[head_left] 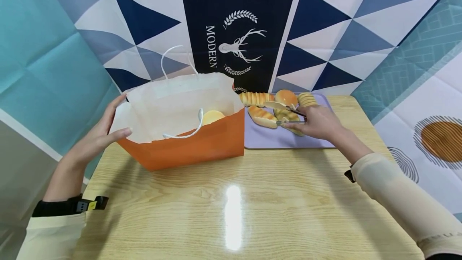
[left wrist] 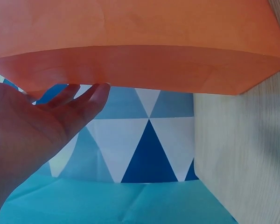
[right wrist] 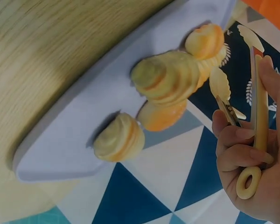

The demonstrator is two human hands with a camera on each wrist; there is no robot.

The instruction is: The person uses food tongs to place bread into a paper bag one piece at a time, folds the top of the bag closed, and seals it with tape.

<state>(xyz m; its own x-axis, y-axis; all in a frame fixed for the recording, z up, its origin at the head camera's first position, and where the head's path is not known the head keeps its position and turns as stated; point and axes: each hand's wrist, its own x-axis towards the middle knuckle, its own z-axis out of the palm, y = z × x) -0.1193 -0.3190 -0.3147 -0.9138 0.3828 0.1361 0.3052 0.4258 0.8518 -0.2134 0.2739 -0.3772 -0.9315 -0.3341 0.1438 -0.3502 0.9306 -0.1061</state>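
In the head view, my left hand point(head_left: 94, 139) is at the left end of an orange paper bag point(head_left: 187, 143) with a white inside and white cord handles. Its thumb reaches toward the front rim, and the outstretched fingers touch the bag's side. A pale yellow round piece point(head_left: 213, 116) shows inside the bag. My right hand point(head_left: 320, 121) grips tongs point(right wrist: 260, 107) with cream, scalloped tips. The spread tips are over the bread on a lilac tray point(head_left: 268, 143). Near them lie an orange-striped roll point(head_left: 262, 116) and a greenish ridged bread point(head_left: 288, 116); nothing shows pinched between the tips.
A long ridged roll point(head_left: 257, 99), a round bun point(head_left: 286, 97) and a smaller ridged roll point(head_left: 307, 99) lie along the tray's back. Wood-grain tabletop point(head_left: 180, 212) extends in front. A patterned cloth point(head_left: 234, 19) hangs close behind the bag and tray.
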